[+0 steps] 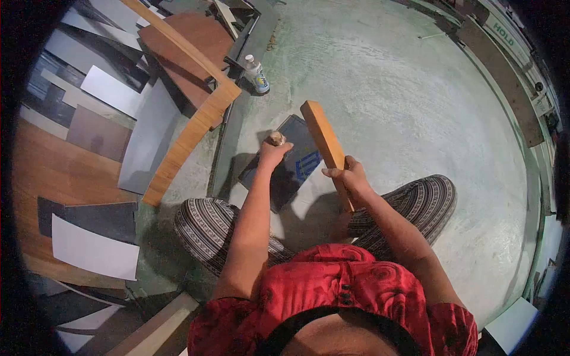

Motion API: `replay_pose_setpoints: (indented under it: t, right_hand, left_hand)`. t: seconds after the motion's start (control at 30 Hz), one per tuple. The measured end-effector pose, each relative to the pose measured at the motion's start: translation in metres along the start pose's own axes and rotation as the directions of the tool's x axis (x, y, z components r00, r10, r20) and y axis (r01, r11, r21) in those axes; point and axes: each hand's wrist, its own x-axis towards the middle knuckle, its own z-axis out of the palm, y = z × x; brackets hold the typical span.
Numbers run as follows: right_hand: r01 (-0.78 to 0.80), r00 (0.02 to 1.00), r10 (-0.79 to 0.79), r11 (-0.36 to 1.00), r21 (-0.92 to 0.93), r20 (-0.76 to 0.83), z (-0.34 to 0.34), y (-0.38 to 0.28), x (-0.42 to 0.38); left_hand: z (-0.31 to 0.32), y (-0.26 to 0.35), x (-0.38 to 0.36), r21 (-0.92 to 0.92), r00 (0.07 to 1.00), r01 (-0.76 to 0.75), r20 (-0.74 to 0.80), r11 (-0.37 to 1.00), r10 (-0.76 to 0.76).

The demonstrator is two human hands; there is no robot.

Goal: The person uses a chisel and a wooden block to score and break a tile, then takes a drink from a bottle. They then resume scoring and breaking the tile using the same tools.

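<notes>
My right hand [351, 179] is closed around the lower part of an orange-brown wooden block [324, 132], long and squared, which slants up and to the left. My left hand [274, 155] is wrapped around a small object with a round, pale brown end [277, 138]; I cannot tell what kind of thing it is. Beneath both hands, a dark flat panel [285, 172] with a blue printed mark lies on the floor between my crossed legs. The wooden block overlaps the panel's right side in this view.
A plastic bottle with a white cap [256, 76] stands ahead to the left. Beside it runs a bent wooden strip [193, 142]. Boards and sheets, among them a white sheet [95, 248], are piled at left. Long boards [504, 77] line the right edge of the concrete floor [409, 107].
</notes>
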Motion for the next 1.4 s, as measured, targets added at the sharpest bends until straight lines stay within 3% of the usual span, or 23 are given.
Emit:
replay_pose_setpoints:
  t: [0.1,0.27,0.47,0.8,0.9,0.97,1.03,1.07,1.13,1.17,1.23,1.27,1.3,1.33,1.4]
  right_hand:
    - [-0.049,0.999,0.049,0.999,-0.023,-0.002,0.001,-0.002,-0.001]
    - [0.023,1.000,-0.023,1.000,0.008,-0.003,0.007,0.001,-0.004]
    - [0.004,1.000,-0.005,0.998,-0.069,-0.014,0.005,-0.007,-0.007]
    - [0.030,0.999,-0.030,0.999,-0.045,0.012,0.004,-0.012,0.004]
    - [0.101,0.995,-0.100,0.994,-0.052,0.017,0.005,-0.014,0.005]
    - [0.229,0.973,-0.227,0.971,-0.074,0.035,0.006,-0.012,0.008]
    - [0.278,0.960,-0.274,0.959,-0.054,0.064,0.009,-0.018,0.005]
    - [0.327,0.942,-0.323,0.945,-0.033,0.088,0.010,-0.022,0.003]
    - [0.340,0.934,-0.332,0.940,-0.038,0.134,0.010,-0.025,-0.001]
    - [0.353,0.923,-0.340,0.935,-0.043,0.179,0.011,-0.026,-0.003]
    - [0.368,0.918,-0.356,0.929,-0.045,0.175,0.013,-0.026,-0.007]
    - [0.384,0.913,-0.371,0.922,-0.047,0.172,0.014,-0.026,-0.008]
    - [0.383,0.913,-0.370,0.922,-0.049,0.174,0.013,-0.028,-0.009]
    - [0.376,0.914,-0.357,0.924,-0.071,0.195,0.012,-0.030,-0.010]
    - [0.368,0.915,-0.343,0.925,-0.093,0.212,0.011,-0.031,-0.011]
  left_hand:
    - [0.000,-0.003,0.000,-0.018,1.000,0.013,0.005,1.000,-0.013]
    - [-0.003,0.005,-0.004,-0.020,1.000,0.001,0.026,1.000,-0.001]
    - [-0.005,0.007,-0.005,-0.044,0.999,0.030,0.037,0.999,-0.029]
    - [-0.012,0.002,-0.001,-0.018,0.993,0.117,-0.005,0.993,-0.117]
    - [-0.016,0.013,-0.006,-0.009,0.993,0.119,0.000,0.993,-0.119]
    - [-0.014,0.001,-0.001,-0.003,0.994,0.113,-0.005,0.994,-0.113]
    - [-0.008,-0.036,0.021,-0.348,0.996,0.069,0.080,0.935,-0.044]
    - [-0.009,-0.031,0.017,-0.348,0.996,0.069,0.079,0.935,-0.044]
    - [-0.010,-0.022,0.010,-0.516,0.986,0.106,0.165,0.850,-0.023]
    - [-0.006,-0.037,0.017,-0.516,0.986,0.106,0.165,0.850,-0.023]
    - [0.004,-0.080,0.040,-0.509,0.989,-0.078,0.071,0.857,0.132]
    - [0.002,-0.074,0.039,-0.510,0.989,-0.077,0.070,0.857,0.131]
    - [-0.003,-0.061,0.036,-0.224,0.987,-0.128,0.072,0.966,0.147]
    - [-0.006,-0.048,0.032,0.084,0.984,-0.168,0.080,0.982,0.161]
    - [-0.007,-0.042,0.028,-0.021,0.976,-0.184,0.114,0.983,0.185]
